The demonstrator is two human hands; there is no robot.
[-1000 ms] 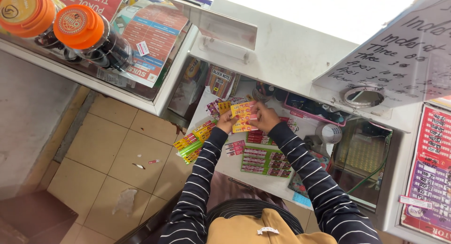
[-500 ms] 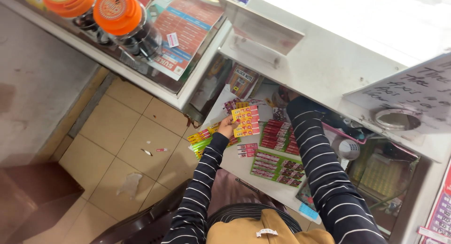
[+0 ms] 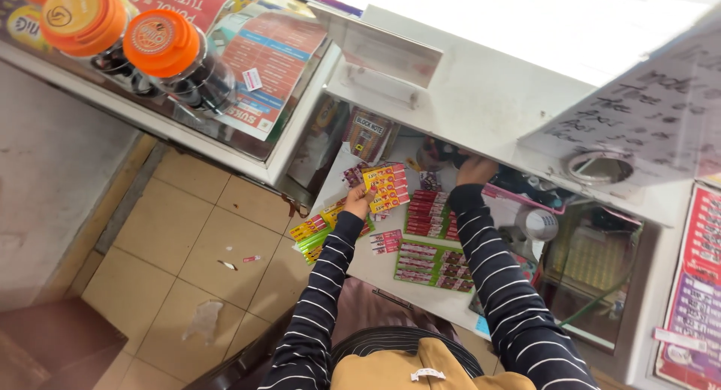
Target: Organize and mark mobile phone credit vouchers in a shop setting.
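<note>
Yellow cards (image 3: pixel 387 187) sit fanned in the left hand (image 3: pixel 358 202), grip clenched on them above the tabletop (image 3: pixel 375 262). Right hand (image 3: pixel 475 170) reaches under the counter; its grip is unclear. Best keep the fan level.

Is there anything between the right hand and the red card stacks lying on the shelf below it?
Nothing visible. The right hand reaches under the white counter's edge, at the back of the shelf. The red card stacks lie uncovered just in front of it. The left hand holds yellow cards off to the side.
</note>
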